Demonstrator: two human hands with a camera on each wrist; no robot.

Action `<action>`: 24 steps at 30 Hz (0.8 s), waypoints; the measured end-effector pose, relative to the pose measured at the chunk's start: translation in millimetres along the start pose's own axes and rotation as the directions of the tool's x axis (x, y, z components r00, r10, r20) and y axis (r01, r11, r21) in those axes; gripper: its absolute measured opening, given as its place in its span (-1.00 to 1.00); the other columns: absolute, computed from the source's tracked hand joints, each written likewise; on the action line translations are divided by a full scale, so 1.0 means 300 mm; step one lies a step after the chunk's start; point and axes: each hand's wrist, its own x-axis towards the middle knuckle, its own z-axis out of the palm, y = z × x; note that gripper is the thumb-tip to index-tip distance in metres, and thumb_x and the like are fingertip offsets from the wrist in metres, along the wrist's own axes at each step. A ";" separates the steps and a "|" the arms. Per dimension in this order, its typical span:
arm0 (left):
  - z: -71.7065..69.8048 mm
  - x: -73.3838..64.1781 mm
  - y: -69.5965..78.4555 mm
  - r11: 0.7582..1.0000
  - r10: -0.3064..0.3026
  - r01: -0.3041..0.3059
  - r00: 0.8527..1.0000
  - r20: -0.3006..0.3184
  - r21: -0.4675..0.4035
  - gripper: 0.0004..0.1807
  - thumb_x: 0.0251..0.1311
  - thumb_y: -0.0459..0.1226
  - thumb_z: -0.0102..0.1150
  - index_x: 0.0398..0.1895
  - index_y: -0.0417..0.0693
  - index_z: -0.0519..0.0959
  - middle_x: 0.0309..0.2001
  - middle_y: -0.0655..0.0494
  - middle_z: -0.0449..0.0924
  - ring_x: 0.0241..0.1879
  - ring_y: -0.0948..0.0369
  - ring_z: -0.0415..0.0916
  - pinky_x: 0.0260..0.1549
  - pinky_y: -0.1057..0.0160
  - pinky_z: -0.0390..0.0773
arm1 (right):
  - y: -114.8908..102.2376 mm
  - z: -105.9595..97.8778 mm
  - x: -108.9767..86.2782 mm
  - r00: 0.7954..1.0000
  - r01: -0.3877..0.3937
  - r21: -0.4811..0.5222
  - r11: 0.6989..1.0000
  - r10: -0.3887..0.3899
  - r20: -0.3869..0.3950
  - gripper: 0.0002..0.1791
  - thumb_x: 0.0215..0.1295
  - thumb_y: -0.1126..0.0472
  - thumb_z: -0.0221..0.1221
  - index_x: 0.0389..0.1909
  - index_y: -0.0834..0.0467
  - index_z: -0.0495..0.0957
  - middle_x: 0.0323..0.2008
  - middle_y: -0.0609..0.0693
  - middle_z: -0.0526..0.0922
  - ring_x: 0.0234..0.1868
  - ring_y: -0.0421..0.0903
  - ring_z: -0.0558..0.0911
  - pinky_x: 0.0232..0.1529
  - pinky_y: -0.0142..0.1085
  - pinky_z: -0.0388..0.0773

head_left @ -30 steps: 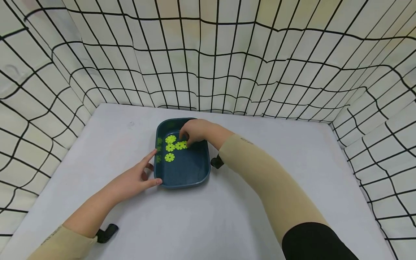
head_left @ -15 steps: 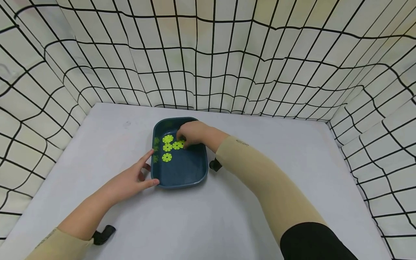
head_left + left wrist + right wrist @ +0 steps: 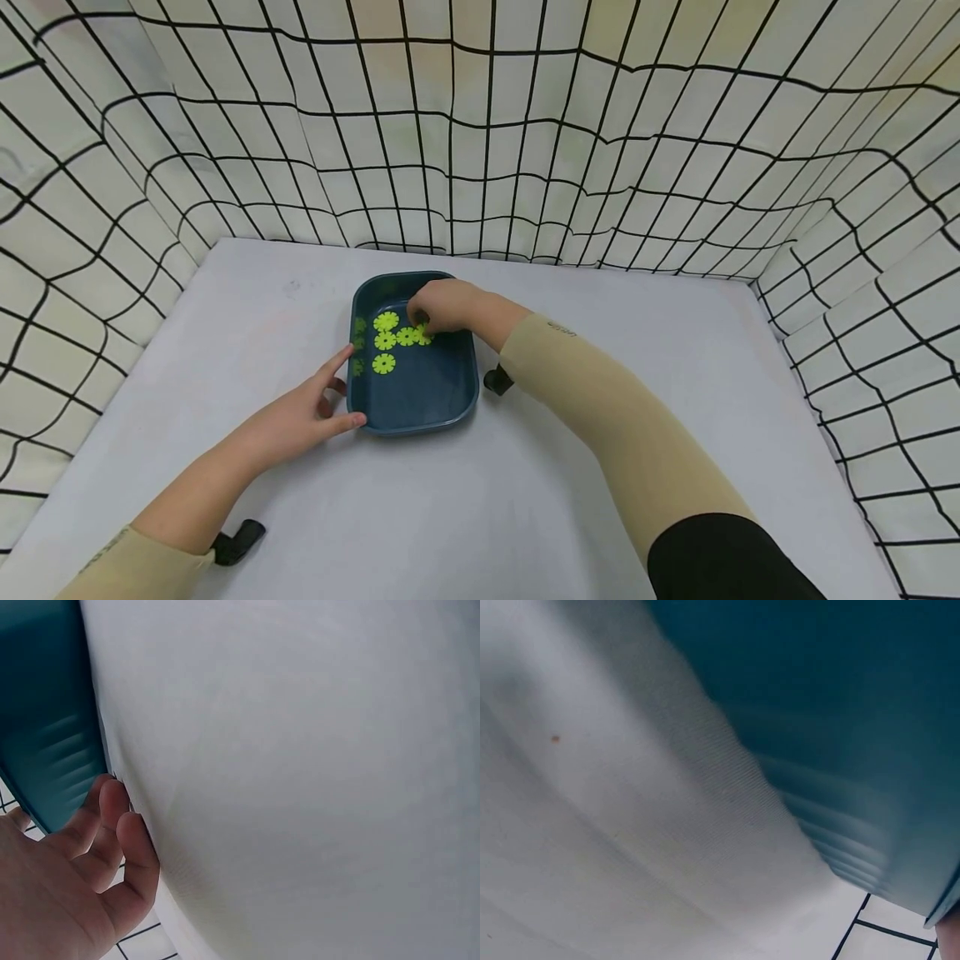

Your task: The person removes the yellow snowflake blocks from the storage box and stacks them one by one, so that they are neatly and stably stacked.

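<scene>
Head view: the dark teal tray [image 3: 420, 392] is set near the far edge of the white table [image 3: 480, 517]; the wider margins are found on the near and right sides, and the table's far edge is bordered by black-lined netting [image 3: 492, 53]. Five yellow-green notched discs [image 3: 386, 340] are located on the tray floor: three in a column beside the left wall, two extended rightward from the middle one. The left rim and near left corner are touched by the left hand [image 3: 296, 417], thumb and forefinger spread. The right hand [image 3: 446, 305] is held across the far right rim, fingers bent at the rightmost disc; whether it is pinched cannot be told.

Left wrist view: bent fingertips are positioned beside the ribbed outer wall's lower edge.

Right wrist view: the grip is not shown.
</scene>
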 end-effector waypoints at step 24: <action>0.002 0.006 0.000 1.000 -0.008 0.008 1.000 0.019 -0.015 0.15 0.19 0.22 0.24 0.61 0.23 -0.32 0.15 -0.19 0.42 -0.18 0.15 0.52 -0.33 0.18 0.46 | 0.023 -0.109 -0.132 0.994 0.028 0.420 0.907 0.021 -0.110 -0.72 0.40 0.12 0.23 0.07 -0.02 0.70 0.00 -0.21 0.69 0.00 -0.30 0.61 0.01 -0.39 0.50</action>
